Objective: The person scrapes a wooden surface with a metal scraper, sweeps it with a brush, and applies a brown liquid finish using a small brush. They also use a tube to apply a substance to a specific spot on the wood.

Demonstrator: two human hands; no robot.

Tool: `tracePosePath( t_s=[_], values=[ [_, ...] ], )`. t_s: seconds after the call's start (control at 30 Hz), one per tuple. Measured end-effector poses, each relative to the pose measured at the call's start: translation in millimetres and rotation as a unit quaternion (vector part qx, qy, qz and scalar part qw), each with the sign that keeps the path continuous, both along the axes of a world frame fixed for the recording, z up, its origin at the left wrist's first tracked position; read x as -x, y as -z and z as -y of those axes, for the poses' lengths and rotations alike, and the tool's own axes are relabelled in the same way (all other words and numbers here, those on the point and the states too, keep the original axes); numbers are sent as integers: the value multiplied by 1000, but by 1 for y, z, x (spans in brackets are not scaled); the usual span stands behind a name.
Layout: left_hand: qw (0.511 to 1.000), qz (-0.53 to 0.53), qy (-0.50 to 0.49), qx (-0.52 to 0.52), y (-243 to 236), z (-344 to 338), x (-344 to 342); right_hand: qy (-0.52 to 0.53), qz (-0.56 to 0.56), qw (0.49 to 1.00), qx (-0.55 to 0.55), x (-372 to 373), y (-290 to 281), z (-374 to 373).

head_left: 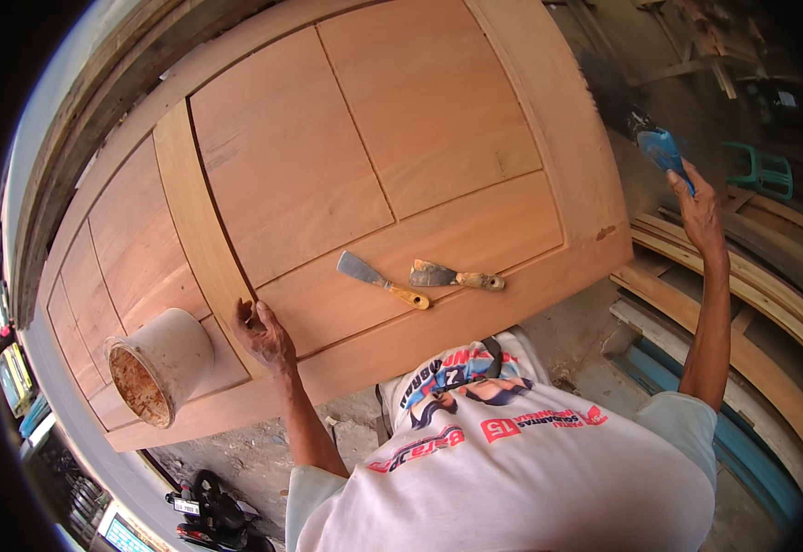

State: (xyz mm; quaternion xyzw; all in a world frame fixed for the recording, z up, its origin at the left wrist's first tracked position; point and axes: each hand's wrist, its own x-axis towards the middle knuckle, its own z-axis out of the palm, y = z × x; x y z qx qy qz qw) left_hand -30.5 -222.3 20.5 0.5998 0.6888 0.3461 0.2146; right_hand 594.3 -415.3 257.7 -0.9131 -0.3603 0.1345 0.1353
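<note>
A large wooden door panel with grooved rectangles lies before me. My right hand is raised past its right end, fingers wrapped round the blue handle of what looks like a brush; its dark head is blurred. My left hand is over the near edge of the panel, by a paler wood strip. Its fingers are loosely curled and apart, with nothing seen in them. Two putty knives lie on the panel between my hands: one with a cleaner blade, one with a smeared blade and handle.
Left of my left hand, a white bucket with brown, crusted contents lies tilted on the panel. Stacked boards lie at the right, with a green plastic chair beyond. A motorcycle stands at the lower left.
</note>
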Motion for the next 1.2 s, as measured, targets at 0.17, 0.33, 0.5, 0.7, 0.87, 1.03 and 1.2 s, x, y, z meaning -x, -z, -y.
tracePosePath(
  t_s=[0.17,0.33,0.5,0.7,0.87,1.03,1.2],
  values=[
    [818,444,214,296,-75,26,-141,-255,-144,955,-51,110,9,-11],
    [707,538,329,319,-74,67,-195,-343,-145,927,-45,156,47,-10],
    [813,413,327,246,-111,41,-206,-284,-70,939,-181,105,31,-70],
    [968,-64,240,38,-47,38,-156,-266,162,926,-214,9,18,-224],
    [926,-108,359,32,-22,60,-138,-403,138,904,43,-13,48,-145],
    [893,-118,429,68,-18,82,-117,-271,-274,782,489,61,-64,22],
    [858,-141,494,5,-13,55,-104,-94,-137,945,281,112,-107,79]
  ],
)
